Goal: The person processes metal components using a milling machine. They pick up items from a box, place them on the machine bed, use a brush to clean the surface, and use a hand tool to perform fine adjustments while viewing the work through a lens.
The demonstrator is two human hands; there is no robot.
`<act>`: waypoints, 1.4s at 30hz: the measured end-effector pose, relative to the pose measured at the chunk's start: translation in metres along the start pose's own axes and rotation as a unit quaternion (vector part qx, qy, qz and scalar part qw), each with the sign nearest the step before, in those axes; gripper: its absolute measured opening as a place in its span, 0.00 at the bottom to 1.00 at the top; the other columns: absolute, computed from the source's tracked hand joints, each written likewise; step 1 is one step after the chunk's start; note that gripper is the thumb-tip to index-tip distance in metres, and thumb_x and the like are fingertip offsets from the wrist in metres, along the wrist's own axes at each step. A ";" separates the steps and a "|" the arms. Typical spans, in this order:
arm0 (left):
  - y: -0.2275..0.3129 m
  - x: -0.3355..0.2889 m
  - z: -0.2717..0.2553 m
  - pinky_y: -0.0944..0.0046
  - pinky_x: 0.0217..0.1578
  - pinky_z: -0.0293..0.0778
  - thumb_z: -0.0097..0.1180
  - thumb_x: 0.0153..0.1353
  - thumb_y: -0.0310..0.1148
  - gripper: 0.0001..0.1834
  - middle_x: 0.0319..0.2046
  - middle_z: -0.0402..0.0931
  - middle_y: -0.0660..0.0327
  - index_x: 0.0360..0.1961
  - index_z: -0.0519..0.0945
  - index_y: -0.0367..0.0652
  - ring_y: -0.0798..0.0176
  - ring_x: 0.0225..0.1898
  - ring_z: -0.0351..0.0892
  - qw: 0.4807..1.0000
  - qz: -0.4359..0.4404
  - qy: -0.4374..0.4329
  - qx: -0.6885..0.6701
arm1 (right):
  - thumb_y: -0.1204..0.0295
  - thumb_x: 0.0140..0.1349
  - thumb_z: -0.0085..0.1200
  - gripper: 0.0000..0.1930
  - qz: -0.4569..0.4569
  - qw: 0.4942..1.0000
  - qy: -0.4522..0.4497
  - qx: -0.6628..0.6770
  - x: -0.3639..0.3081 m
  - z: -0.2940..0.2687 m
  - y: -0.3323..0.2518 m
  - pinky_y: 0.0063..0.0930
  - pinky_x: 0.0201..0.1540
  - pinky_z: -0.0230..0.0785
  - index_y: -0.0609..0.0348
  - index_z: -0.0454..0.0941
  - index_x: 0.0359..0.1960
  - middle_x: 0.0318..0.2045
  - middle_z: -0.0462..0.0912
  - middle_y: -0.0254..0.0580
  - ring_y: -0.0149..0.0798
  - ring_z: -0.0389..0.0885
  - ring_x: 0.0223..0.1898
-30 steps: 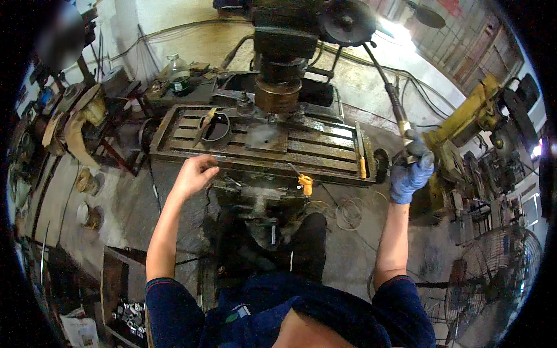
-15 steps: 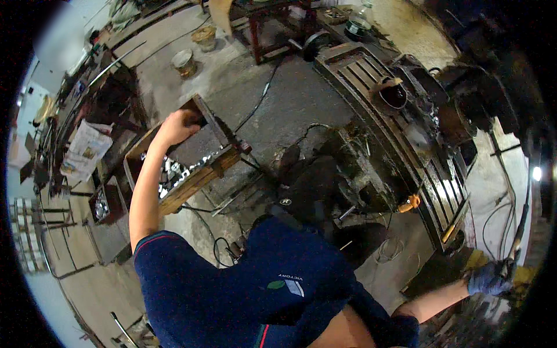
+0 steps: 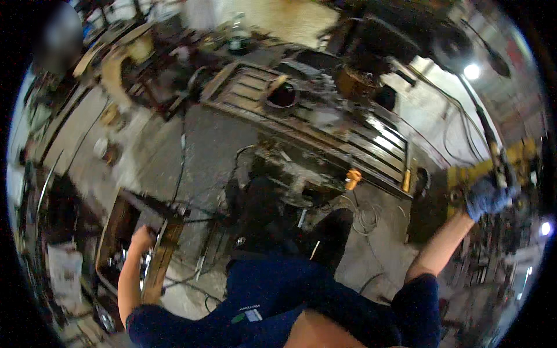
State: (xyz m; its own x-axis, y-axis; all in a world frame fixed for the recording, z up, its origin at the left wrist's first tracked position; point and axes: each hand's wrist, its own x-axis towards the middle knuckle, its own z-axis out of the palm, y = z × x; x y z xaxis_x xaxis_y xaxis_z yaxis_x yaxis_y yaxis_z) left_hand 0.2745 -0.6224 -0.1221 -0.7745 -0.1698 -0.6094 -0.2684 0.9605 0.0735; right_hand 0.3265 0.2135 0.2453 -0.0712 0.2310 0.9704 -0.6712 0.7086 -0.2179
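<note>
My bare left hand (image 3: 143,238) is at the inner side of a wooden box (image 3: 155,272) at the lower left. Its fingers look curled, but blur hides what they hold, if anything. Small shiny metal pieces (image 3: 119,259) lie in the box beside my wrist. On the far right, my right hand (image 3: 487,200), in a blue-grey glove, is closed around the lower end of a long dark rod (image 3: 493,152) that looks like a lever.
A slotted metal machine table (image 3: 325,142) stretches across the front, with a dark round pot (image 3: 282,95) on it. An orange-yellow object (image 3: 353,178) hangs at its near edge. Coiled wire (image 3: 366,220) lies on the floor. A bright lamp (image 3: 471,71) shines at upper right.
The view has swung to the right, so the machine table now sits nearer the middle. My left hand has shifted from the box's far end towards its right side. My right hand stays on the rod.
</note>
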 end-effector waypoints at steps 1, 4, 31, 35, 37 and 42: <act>0.045 -0.024 -0.029 0.52 0.41 0.69 0.49 0.49 0.32 0.15 0.38 0.75 0.48 0.40 0.74 0.44 0.45 0.42 0.73 0.993 0.068 0.043 0.082 | 0.64 0.56 0.44 0.19 0.011 0.999 -0.009 -0.045 0.004 0.002 -0.013 0.39 0.51 0.64 0.71 0.73 0.40 0.42 0.76 0.57 0.50 0.75 0.41; 0.024 0.016 0.004 0.49 0.43 0.68 0.46 0.51 0.29 0.18 0.41 0.73 0.49 0.46 0.69 0.44 0.41 0.45 0.69 0.994 0.055 0.089 -0.010 | 0.70 0.54 0.42 0.14 0.050 0.998 0.050 -0.005 0.009 0.034 -0.026 0.30 0.47 0.65 0.68 0.73 0.37 0.37 0.77 0.50 0.40 0.75 0.38; -0.023 0.065 0.046 0.60 0.29 0.68 0.51 0.48 0.24 0.12 0.28 0.75 0.58 0.36 0.74 0.34 0.56 0.28 0.74 0.907 0.077 0.136 -0.392 | 0.66 0.55 0.55 0.11 0.537 0.832 -0.123 -0.071 -0.241 0.009 0.002 0.21 0.35 0.65 0.61 0.79 0.35 0.28 0.78 0.30 0.25 0.71 0.30; 0.024 -0.010 -0.016 0.68 0.17 0.58 0.52 0.52 0.28 0.07 0.21 0.71 0.63 0.31 0.77 0.38 0.72 0.16 0.63 0.787 -0.011 0.157 -0.596 | 0.62 0.55 0.56 0.14 0.666 0.700 -0.236 -0.105 -0.313 0.024 0.028 0.20 0.32 0.64 0.59 0.79 0.37 0.27 0.78 0.30 0.24 0.70 0.28; 0.047 -0.044 -0.052 0.71 0.14 0.57 0.50 0.55 0.30 0.06 0.20 0.70 0.64 0.28 0.75 0.38 0.73 0.16 0.63 0.770 0.002 0.166 -0.617 | 0.56 0.54 0.55 0.19 0.702 0.622 -0.319 -0.137 -0.333 0.031 0.037 0.21 0.34 0.63 0.57 0.77 0.40 0.31 0.77 0.28 0.25 0.70 0.31; 0.001 -0.033 -0.050 0.65 0.24 0.66 0.49 0.58 0.35 0.07 0.24 0.67 0.69 0.35 0.72 0.44 0.72 0.18 0.62 0.568 0.024 0.214 -0.794 | 0.59 0.54 0.56 0.20 0.711 0.670 -0.208 0.042 -0.423 0.053 0.071 0.26 0.38 0.64 0.60 0.73 0.42 0.32 0.76 0.33 0.27 0.71 0.34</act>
State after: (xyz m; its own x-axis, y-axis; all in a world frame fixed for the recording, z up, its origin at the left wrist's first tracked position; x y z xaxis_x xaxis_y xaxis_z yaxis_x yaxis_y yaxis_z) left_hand 0.2712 -0.6272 -0.0628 -0.7802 -0.5165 -0.3529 -0.1550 -0.3869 0.9090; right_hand 0.2704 0.1307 -0.1753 -0.8708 0.4149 -0.2639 0.2564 -0.0748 -0.9637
